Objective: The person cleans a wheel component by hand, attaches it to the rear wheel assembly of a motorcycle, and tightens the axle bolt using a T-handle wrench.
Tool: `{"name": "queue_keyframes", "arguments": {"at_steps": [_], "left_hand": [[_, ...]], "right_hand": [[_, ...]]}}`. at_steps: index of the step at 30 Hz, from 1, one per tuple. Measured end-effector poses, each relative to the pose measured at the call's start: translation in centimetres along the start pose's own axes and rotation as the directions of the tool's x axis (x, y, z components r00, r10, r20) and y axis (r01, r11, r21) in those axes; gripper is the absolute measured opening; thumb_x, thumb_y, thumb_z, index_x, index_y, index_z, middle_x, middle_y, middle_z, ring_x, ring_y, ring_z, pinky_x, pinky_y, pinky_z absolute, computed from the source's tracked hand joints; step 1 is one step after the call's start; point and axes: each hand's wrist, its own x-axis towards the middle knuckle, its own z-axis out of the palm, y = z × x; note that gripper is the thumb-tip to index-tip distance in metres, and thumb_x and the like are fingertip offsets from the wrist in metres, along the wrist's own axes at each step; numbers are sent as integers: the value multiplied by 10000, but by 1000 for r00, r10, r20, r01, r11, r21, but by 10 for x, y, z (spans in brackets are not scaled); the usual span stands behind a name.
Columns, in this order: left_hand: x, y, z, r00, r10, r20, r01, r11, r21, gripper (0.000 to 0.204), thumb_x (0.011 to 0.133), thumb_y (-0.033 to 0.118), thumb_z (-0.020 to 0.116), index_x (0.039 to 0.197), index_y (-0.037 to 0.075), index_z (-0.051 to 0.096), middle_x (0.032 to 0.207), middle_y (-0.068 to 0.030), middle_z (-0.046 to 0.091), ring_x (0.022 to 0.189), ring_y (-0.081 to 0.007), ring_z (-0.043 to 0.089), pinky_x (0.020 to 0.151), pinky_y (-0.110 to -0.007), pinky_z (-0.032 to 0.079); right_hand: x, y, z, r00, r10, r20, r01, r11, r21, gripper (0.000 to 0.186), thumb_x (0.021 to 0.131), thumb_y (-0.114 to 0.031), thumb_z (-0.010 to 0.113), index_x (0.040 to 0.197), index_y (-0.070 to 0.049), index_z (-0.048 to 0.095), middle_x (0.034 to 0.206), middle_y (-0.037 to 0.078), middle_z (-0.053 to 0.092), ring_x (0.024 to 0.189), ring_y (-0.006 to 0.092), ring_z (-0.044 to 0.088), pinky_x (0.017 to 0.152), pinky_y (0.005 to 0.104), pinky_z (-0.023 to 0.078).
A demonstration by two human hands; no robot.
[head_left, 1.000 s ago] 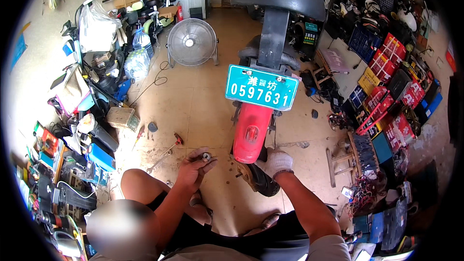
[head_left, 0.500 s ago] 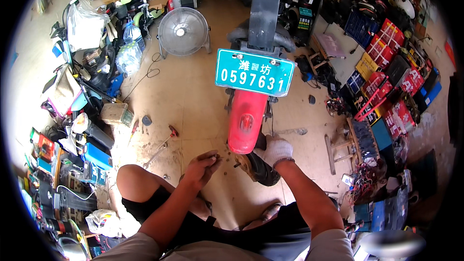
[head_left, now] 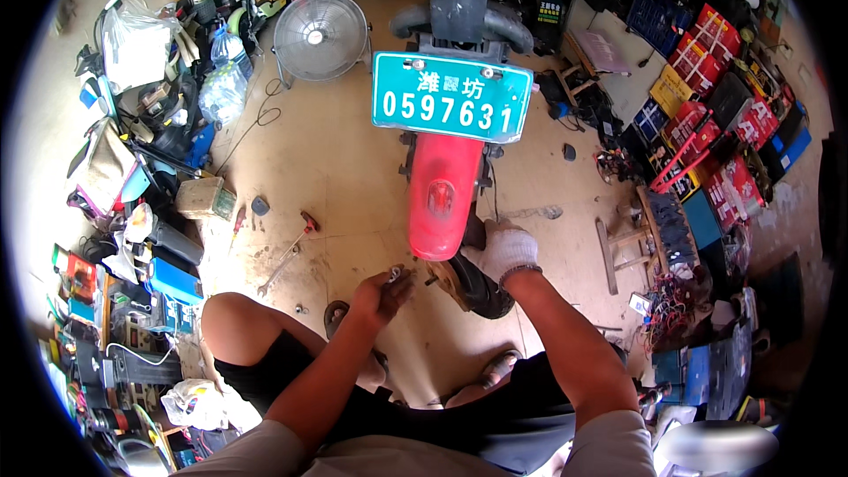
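My bare left hand (head_left: 383, 296) grips a small shiny metal part (head_left: 396, 275), just left of a bolt end (head_left: 432, 281) on the wheel hub. My right hand (head_left: 503, 252), in a white knit glove, is closed on the black rear tyre (head_left: 484, 296) of a two-wheeler. The tyre's upper part sits under a red rear fender (head_left: 437, 194). Above the fender is a teal licence plate (head_left: 450, 97) on a dark bracket (head_left: 455, 0). My right fingertips are partly hidden against the tyre.
A floor fan (head_left: 320, 35), a T-handle tool (head_left: 309, 223) and a wooden block (head_left: 200, 198) are on the floor (head_left: 309, 150). Piles of parts and bags line the left; red battery boxes (head_left: 707, 40), a wooden stool (head_left: 623, 252) and tangled wires (head_left: 662, 318) are at the right.
My left hand has moved right, closer to the wheel hub, with the metal part. My right hand stays on the tyre, and the whole scene has shifted upward in the view.
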Motion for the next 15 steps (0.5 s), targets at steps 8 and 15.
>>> {"name": "queue_keyframes", "arguments": {"at_steps": [8, 15], "left_hand": [[80, -73, -47, 925, 140, -352, -19, 945, 326, 294, 991, 128, 577, 1248, 6, 650, 1064, -141, 724, 923, -289, 724, 806, -424, 607], [87, -106, -43, 946, 34, -322, 62, 958, 281, 308, 1018, 154, 548, 1285, 17, 620, 1109, -135, 714, 981, -294, 719, 855, -431, 598]], "right_hand": [[3, 2, 6, 996, -17, -85, 14, 999, -33, 567, 845, -565, 704, 1084, -52, 741, 1062, 174, 743, 1015, 331, 714, 846, 440, 573], [2, 2, 5, 997, 0, -79, 3, 999, 39, 560, 831, -530, 737, 1106, -44, 689, 1057, 194, 718, 1003, 352, 705, 853, 466, 564]]}}
